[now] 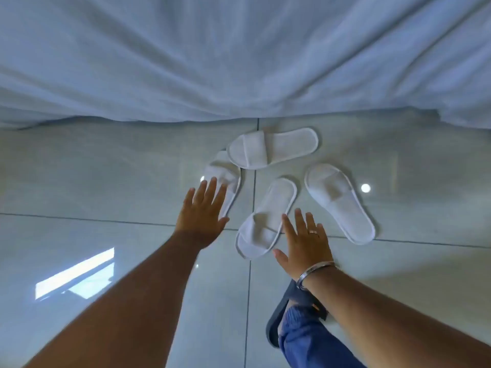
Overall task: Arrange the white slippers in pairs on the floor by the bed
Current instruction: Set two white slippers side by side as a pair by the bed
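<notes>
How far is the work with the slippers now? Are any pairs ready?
Done: nothing; four white slippers lie scattered on the tiled floor near the bed sheet, pointing different ways. In hand: the left hand and right hand reach toward them, open, not gripping. Left: forming both pairs.

Left hand [202, 214] hides leftmost slipper's [228, 176] heel; contact unclear

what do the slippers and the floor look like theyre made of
The slippers look like soft white fabric, probably thin non-woven or terry cloth: matte, faintly textured, with stitched edge binding. The floor looks like glazed or polished tile: pale grey, glossy enough to mirror lights and a window, with thin dark grout lines.
</notes>
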A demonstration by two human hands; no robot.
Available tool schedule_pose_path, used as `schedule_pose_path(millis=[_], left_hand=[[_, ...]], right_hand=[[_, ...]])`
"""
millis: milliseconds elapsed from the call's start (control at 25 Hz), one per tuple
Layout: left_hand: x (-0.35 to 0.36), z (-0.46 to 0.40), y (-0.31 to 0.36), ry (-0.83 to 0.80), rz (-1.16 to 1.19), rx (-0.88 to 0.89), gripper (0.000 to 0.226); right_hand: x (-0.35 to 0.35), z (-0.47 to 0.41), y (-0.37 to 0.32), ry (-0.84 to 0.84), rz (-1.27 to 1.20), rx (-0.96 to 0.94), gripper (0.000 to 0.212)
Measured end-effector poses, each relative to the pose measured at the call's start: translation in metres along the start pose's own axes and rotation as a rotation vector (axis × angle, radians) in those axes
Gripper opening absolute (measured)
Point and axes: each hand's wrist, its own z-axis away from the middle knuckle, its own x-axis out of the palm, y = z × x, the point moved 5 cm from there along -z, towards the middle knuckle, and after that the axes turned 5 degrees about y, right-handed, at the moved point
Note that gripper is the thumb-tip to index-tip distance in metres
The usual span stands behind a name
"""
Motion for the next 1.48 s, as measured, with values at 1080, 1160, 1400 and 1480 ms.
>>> schedule_pose_path(millis=[1080,1160,1400,1480], left_hand=[[0.151,-0.075,-0.047,0.361,0.116,0.178,0.068],[0.157,-0.066,-0.084,0.376,0.074,0.151,0.068],[0.146,-0.065,-0.141,0.376,-0.082,0.353,0.066],[0.139,-0.06,-0.14,0.419,-0.129,0.354,0.073]], right_hand=[[0.134,-0.122,-0.06,0.132,0.077,-0.122,0.11],[0.139,-0.122,-0.062,0.159,0.066,-0.101,0.111],[0.141,-0.133,-0.074,0.207,0.104,-0.047,0.111],[0.139,-0.139,-0.084,0.222,0.087,-0.031,0.111]])
